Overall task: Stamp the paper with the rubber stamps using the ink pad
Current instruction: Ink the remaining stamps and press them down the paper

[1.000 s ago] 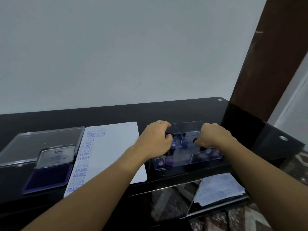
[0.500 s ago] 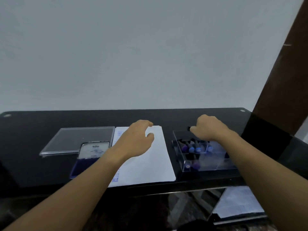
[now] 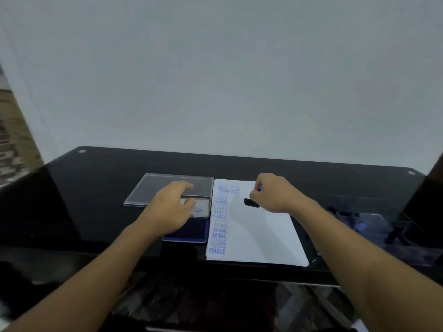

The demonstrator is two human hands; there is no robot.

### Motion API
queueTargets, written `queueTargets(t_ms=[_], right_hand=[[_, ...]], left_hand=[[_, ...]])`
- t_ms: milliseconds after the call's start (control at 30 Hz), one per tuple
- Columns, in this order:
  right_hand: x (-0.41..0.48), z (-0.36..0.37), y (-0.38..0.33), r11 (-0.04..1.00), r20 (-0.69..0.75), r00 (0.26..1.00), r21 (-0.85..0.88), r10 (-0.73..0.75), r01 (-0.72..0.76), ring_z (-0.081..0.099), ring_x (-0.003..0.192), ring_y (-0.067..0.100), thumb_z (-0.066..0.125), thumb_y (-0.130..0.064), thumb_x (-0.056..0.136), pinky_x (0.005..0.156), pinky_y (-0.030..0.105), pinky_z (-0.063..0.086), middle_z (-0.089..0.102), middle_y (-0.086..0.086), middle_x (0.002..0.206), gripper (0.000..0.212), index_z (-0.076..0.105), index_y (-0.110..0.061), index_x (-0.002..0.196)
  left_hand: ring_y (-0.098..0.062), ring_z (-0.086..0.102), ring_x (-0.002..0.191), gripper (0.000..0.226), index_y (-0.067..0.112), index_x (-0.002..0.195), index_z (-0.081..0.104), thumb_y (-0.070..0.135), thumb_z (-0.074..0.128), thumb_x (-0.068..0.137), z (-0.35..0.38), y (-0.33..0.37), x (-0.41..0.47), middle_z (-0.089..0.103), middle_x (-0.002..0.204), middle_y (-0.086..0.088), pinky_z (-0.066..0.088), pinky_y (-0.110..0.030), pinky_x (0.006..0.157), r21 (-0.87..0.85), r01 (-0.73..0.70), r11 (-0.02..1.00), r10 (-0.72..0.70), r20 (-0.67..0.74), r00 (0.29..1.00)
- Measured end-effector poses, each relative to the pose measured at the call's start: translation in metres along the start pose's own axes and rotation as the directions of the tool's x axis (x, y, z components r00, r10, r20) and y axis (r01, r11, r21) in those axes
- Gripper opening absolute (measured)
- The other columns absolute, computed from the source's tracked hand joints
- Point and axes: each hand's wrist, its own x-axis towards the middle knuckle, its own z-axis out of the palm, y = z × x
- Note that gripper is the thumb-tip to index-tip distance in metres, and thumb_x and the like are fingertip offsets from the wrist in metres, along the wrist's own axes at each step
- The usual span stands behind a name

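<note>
A white paper (image 3: 259,236) lies on the black glass table (image 3: 96,200), with a column of blue stamp marks (SAMPLE, AIR MAIL, FRAGILE) down its left side. My right hand (image 3: 273,194) holds a small black rubber stamp (image 3: 251,202) above the upper part of the paper. Left of the paper sits the open blue ink pad (image 3: 194,232), its lid standing behind it. My left hand (image 3: 171,207) hovers over the ink pad with fingers loosely spread, holding nothing.
A clear plastic lid (image 3: 153,190) lies flat behind the ink pad. At the far right a clear box of stamps (image 3: 359,224) shows, blurred. A white wall rises behind the table. Under the glass top a lower shelf is dimly visible.
My right hand has lifted a black stamp out of the clear box and carried it left over the paper. My left hand has moved left from the paper to above the ink pad. The view has panned left.
</note>
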Motion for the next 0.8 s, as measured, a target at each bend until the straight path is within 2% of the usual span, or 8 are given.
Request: queueTargets(t_ms=[133, 300, 467, 533, 633, 733, 800], right_hand=[[0.006, 0.015, -0.021, 0.998, 0.003, 0.998, -0.004, -0.058, 0.058, 0.053, 0.071, 0.02, 0.053, -0.022, 0.095, 0.064, 0.034, 0.043, 0.069, 0.016, 0.1, 0.017, 0.058, -0.007, 0.103], [0.014, 0.036, -0.038, 0.992, -0.006, 0.992, 0.023, -0.125, 0.125, 0.052, 0.068, 0.022, 0.057, -0.026, 0.094, 0.059, 0.03, 0.04, 0.069, 0.022, 0.097, 0.032, 0.063, 0.005, 0.101], [0.018, 0.062, -0.058, 0.971, 0.023, 0.971, 0.038, -0.238, 0.237, 0.057, 0.078, 0.017, 0.058, -0.033, 0.095, 0.062, 0.027, 0.043, 0.064, 0.005, 0.093, 0.024, 0.062, -0.01, 0.09], [0.018, 0.073, -0.067, 0.963, 0.041, 0.963, 0.042, -0.268, 0.266, 0.06, 0.084, 0.019, 0.058, -0.035, 0.096, 0.067, 0.029, 0.045, 0.065, 0.004, 0.095, 0.023, 0.061, -0.013, 0.091], [0.02, 0.086, -0.083, 0.959, 0.06, 0.957, 0.045, -0.283, 0.28, 0.06, 0.083, 0.021, 0.056, -0.039, 0.096, 0.065, 0.031, 0.045, 0.064, 0.006, 0.091, 0.028, 0.06, -0.011, 0.092], [0.023, 0.098, -0.098, 0.957, 0.086, 0.953, 0.029, -0.291, 0.289, 0.059, 0.083, 0.024, 0.051, -0.038, 0.097, 0.063, 0.032, 0.043, 0.062, 0.008, 0.092, 0.028, 0.058, -0.012, 0.091], [0.025, 0.102, -0.106, 0.954, 0.106, 0.948, 0.025, -0.301, 0.3, 0.059, 0.085, 0.026, 0.048, -0.034, 0.096, 0.066, 0.033, 0.044, 0.063, 0.009, 0.093, 0.026, 0.058, -0.012, 0.091]], left_hand=[[-0.014, 0.044, 0.136, 0.044, 0.016, 0.143, 0.051, 0.022, 0.052, 0.099, -0.006, -0.021, -0.008, 0.05, 0.147, 0.002, 0.032, -0.028, 0.111, -0.009, 0.017, 1.0, -0.017, -0.018, 1.0], [-0.012, 0.043, 0.136, 0.042, 0.017, 0.141, 0.052, 0.021, 0.053, 0.099, -0.007, -0.047, -0.012, 0.051, 0.146, 0.004, 0.032, -0.027, 0.11, -0.042, 0.062, 0.997, -0.064, -0.044, 0.997], [-0.012, 0.039, 0.139, 0.043, 0.018, 0.141, 0.052, 0.021, 0.053, 0.098, 0.001, -0.074, -0.014, 0.049, 0.148, 0.005, 0.028, -0.026, 0.113, -0.03, 0.095, 0.995, -0.096, -0.07, 0.993], [-0.014, 0.032, 0.144, 0.044, 0.018, 0.143, 0.051, 0.021, 0.052, 0.099, 0.005, -0.083, -0.015, 0.045, 0.153, 0.004, 0.023, -0.027, 0.117, 0.002, 0.084, 0.996, -0.083, -0.063, 0.995], [-0.018, 0.021, 0.151, 0.047, 0.019, 0.147, 0.048, 0.023, 0.049, 0.101, 0.01, -0.094, -0.015, 0.035, 0.16, 0.001, 0.017, -0.035, 0.123, 0.067, 0.07, 0.995, -0.067, -0.044, 0.997], [-0.02, 0.014, 0.153, 0.048, 0.021, 0.15, 0.044, 0.028, 0.046, 0.103, 0.013, -0.103, -0.015, 0.027, 0.163, 0.001, 0.014, -0.048, 0.124, 0.143, 0.058, 0.988, -0.052, -0.045, 0.998], [-0.019, 0.01, 0.154, 0.048, 0.023, 0.152, 0.041, 0.03, 0.043, 0.104, 0.014, -0.106, -0.015, 0.023, 0.165, 0.003, 0.01, -0.051, 0.122, 0.164, 0.063, 0.984, -0.056, -0.047, 0.997]])
